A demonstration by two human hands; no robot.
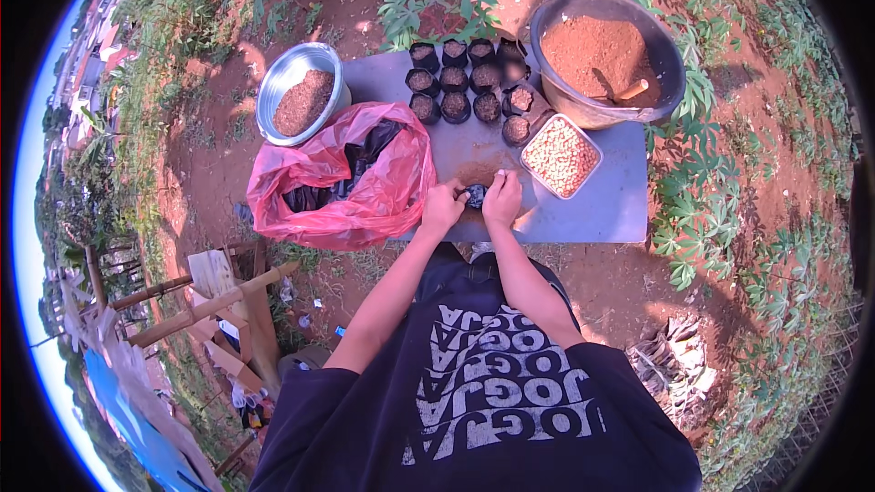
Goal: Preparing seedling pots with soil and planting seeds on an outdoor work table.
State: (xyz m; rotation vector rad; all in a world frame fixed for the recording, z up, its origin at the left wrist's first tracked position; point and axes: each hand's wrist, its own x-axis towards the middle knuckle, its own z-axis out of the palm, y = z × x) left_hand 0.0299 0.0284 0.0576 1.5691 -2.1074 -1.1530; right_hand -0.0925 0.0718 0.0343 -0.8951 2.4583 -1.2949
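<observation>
Between my two hands is a small black plastic seedling bag [475, 196], held low over the near part of the table. My left hand [444, 205] pinches its left edge and my right hand [502, 198] its right edge. What is inside the bag is too small to tell. Close by on the left lies a pink plastic bag [342, 222] with folded black plastic bags [369, 150] inside. A square clear tub of pale beans or seeds [562, 156] stands just right of my right hand. Farther back, several black seedling bags filled with soil [453, 76] stand in rows.
A large dark tub [673, 92] of reddish soil [601, 48], with a wooden handle [630, 90] sticking out, stands back right. A light blue bucket [268, 99] of brown material is at left. Loose soil dusts the grey table [615, 212]. Bamboo poles [212, 304] stand lower left; leafy plants [701, 212] grow right.
</observation>
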